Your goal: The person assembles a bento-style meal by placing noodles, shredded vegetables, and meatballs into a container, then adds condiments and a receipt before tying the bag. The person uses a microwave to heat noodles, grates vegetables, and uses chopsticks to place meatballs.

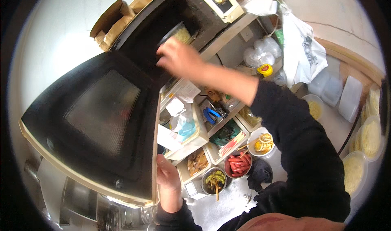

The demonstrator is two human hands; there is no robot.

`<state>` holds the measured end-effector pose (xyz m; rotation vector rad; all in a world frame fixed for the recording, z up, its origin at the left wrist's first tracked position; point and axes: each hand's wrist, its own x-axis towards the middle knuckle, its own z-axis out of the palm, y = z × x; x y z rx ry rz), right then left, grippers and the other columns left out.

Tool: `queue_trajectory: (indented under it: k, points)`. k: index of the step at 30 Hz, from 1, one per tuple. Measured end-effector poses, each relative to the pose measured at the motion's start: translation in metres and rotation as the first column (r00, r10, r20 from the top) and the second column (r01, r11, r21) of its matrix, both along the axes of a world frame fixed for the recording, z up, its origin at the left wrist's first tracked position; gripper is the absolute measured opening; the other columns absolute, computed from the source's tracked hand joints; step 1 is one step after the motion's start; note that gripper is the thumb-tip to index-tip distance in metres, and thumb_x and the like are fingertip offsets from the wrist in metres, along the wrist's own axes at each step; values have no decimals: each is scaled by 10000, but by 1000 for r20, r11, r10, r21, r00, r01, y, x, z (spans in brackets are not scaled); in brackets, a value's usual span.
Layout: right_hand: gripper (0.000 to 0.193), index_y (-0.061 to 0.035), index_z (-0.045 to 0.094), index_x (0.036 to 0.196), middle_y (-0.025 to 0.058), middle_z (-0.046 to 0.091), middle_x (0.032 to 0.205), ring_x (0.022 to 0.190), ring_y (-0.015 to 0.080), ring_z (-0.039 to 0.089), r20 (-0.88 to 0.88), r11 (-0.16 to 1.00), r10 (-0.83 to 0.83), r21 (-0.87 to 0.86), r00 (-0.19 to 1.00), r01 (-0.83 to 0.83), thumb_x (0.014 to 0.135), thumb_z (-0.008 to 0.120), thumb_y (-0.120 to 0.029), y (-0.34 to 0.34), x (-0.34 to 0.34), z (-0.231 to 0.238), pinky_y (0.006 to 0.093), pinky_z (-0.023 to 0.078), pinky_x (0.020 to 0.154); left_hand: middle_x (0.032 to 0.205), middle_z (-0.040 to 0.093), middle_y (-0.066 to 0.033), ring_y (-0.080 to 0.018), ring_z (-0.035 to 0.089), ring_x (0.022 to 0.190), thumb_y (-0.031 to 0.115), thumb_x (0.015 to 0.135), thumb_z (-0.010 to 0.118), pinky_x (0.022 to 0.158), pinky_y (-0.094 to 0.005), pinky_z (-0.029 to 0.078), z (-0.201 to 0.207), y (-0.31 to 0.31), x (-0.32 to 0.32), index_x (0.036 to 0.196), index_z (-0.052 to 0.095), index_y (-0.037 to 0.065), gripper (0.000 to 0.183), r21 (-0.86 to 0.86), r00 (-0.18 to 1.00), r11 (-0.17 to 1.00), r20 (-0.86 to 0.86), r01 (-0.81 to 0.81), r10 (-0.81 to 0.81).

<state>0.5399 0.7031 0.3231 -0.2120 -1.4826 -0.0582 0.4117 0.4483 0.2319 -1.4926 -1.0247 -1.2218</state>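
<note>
- Right hand (179, 60): fingers against the tub's near side; blurred, so I cannot tell whether they clamp it.
- Clear tub (183, 35), pale-yellow contents: just beyond those fingers, inside the microwave (224, 7). I judge it light, thin-walled, flexible; best held around its rim.
- Left hand (168, 176): at the open door's (104, 108) edge, fingers partly hidden; grip unclear to me.

the microwave door (91, 121) is black, edged in cream, with a fine dotted mesh across its greyish window (104, 104). i can see pale yellow-green in the tub (183, 35), brown on the cardboard boxes (114, 23), and dark grey print on the white carrier bag (299, 43). a small yellow disc (265, 70) has a red centre; the sausages (239, 165) are red, the tool handles (211, 115) bright blue, the sleeves (303, 129) plain black, the noodles (371, 139) pale yellow.
</note>
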Motion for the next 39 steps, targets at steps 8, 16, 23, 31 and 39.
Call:
queue_trajectory:
  k: [8,16,23,31,39]
  points:
    - [421,-231,429,1356,190,299,1464,1131,386,546,467,780,-225,-440,855,445,937,415,-188,118,-36,64,459,460,928,1329,420,-184,-272,417,1233,258,892,632,1064,-397,279,-41,-26,12,1351,338,-49,626,-549,929,826,357,129,92]
    - [233,-56,665,979,178,645,969,1010,351,609,446,855,-283,-283,849,434,835,499,-133,147,-29,67,428,504,838,1233,506,-145,-220,610,973,284,907,612,892,-364,457,-76,-17,-6,1298,392,9,527,-679,892,643,452,354,-14]
    - [141,-61,633,939,115,646,963,890,333,616,217,945,-323,23,921,326,859,554,-148,87,45,49,393,501,771,1324,464,-169,-239,541,1117,318,958,513,964,-371,431,-88,32,5,1369,332,21,539,-422,522,359,815,832,-251]
    - [243,-19,628,1061,140,641,1040,922,289,639,225,964,-260,107,939,242,838,539,14,-92,147,-63,346,525,799,1433,337,-253,-387,346,1319,738,795,420,1099,-554,264,-96,88,42,1378,332,-46,982,638,-652,-269,757,721,48]
    - [288,17,623,1106,136,608,1162,964,275,622,539,916,84,-372,838,148,823,570,25,-266,106,-234,333,521,805,1348,498,-120,-306,494,1209,607,891,435,1021,-485,399,-188,1,44,1341,450,86,689,895,-893,-28,446,445,57]
